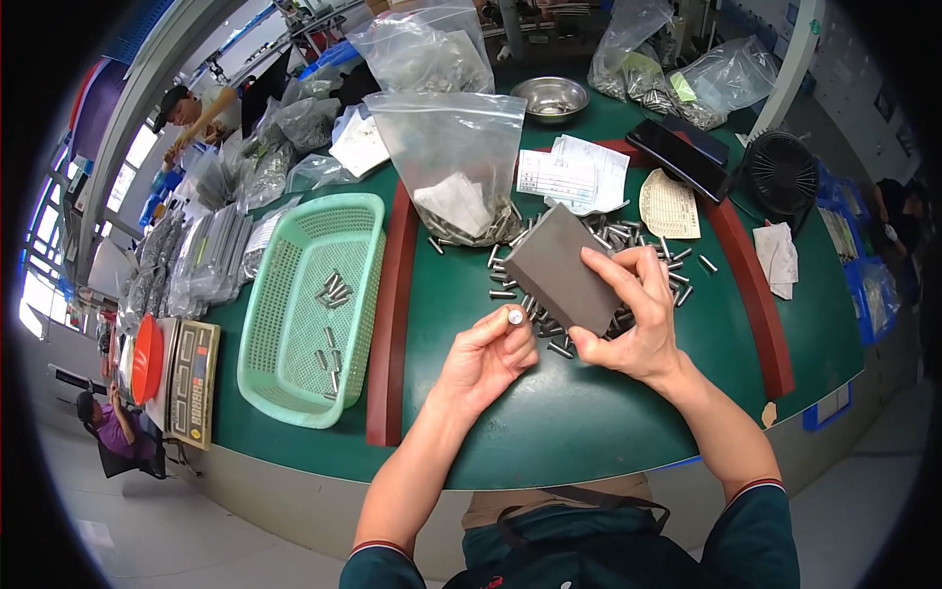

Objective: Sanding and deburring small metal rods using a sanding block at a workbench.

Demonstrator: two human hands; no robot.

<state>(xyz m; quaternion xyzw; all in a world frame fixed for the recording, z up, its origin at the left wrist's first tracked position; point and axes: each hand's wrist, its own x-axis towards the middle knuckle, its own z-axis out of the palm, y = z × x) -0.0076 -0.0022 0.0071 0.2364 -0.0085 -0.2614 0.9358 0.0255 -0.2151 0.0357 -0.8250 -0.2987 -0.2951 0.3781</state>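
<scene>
Between thumb and fingers of my left hand (488, 361) is a small metal pin (515, 316), its round end turned up toward me. My right hand (640, 319) grips a dark grey rectangular block (564, 267) by its edges, tilted above the green table. The pin is close to the block's lower left side, apart from it. Under and behind the block lies a loose pile of metal pins (677, 285), partly hidden by it. To the left, a light green plastic basket (252, 324) holds several similar pins (335, 291) in two groups.
Dark red bars (391, 334) border the work area on the green table (471, 442). Behind the pile stand a clear bag of pins (446, 167), paper slips (589, 177), a metal bowl (549, 99), a black phone (677, 157) and a black fan (780, 172). A scale (193, 383) sits far left.
</scene>
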